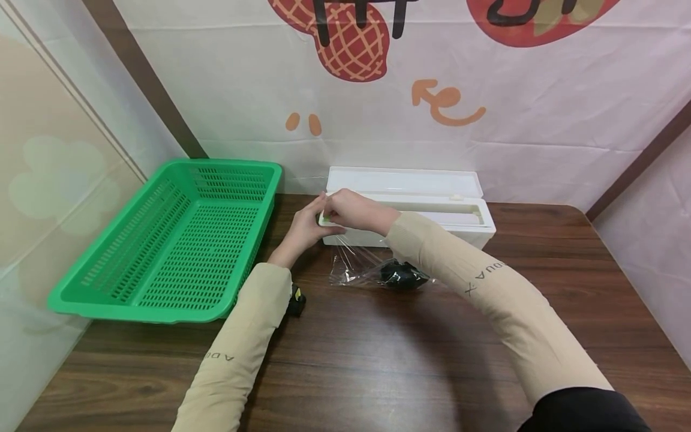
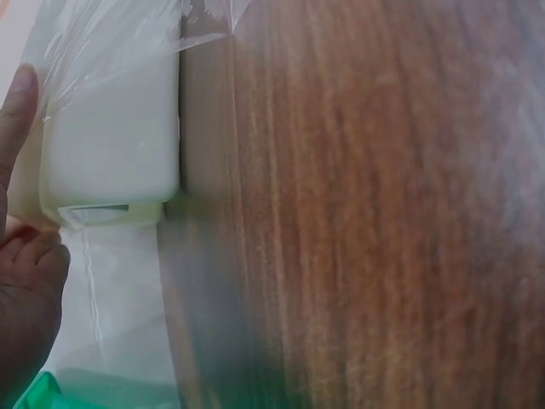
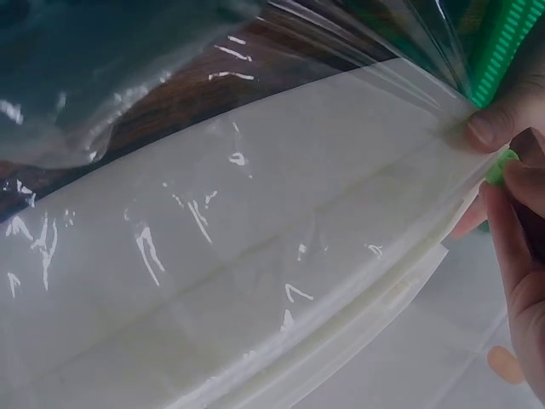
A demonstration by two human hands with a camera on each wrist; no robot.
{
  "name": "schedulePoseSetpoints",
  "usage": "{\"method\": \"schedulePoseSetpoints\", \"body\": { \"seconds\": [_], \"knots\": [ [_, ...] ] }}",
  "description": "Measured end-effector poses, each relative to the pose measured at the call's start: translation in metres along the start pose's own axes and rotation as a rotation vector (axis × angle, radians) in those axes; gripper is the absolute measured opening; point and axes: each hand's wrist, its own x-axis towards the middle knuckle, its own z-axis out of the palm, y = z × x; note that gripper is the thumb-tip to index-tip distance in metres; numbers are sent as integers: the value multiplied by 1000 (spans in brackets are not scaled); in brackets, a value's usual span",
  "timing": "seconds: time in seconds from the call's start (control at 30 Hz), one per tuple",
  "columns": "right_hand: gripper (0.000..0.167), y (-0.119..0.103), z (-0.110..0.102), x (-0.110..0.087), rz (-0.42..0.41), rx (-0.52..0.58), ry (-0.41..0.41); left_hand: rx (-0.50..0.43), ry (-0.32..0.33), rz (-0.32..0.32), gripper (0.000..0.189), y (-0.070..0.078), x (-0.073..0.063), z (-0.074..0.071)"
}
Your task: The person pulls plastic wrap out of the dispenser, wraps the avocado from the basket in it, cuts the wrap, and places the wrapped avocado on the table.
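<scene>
A white cling film box stands at the back of the table, its lid raised. My left hand grips the box's left end, thumb in front on the film. At that same end, my right hand pinches a small green slider on the box's edge. Clear cling film drapes over the box front, gathering in creases towards the left thumb. Under the film's lower part lies a dark rounded object, its kind unclear. The right sleeve hides part of the box.
An open green plastic basket stands left of the box, close to my left forearm. A small black item with a yellow mark shows beside the left sleeve. Behind the wooden table hangs a printed white cloth.
</scene>
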Motion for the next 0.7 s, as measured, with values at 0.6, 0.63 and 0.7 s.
{"method": "schedulePoseSetpoints", "body": {
  "seconds": [0.6, 0.63, 0.7],
  "knots": [
    [21, 4, -1, -8, 0, -16, -8, 22, 32, -5, 85, 2, 0, 5],
    [21, 4, -1, -9, 3, -17, -7, 27, 31, -6, 85, 3, 1, 5],
    [20, 5, -1, -9, 4, -25, -6, 37, 29, -10, 85, 4, 1, 5]
  ]
}}
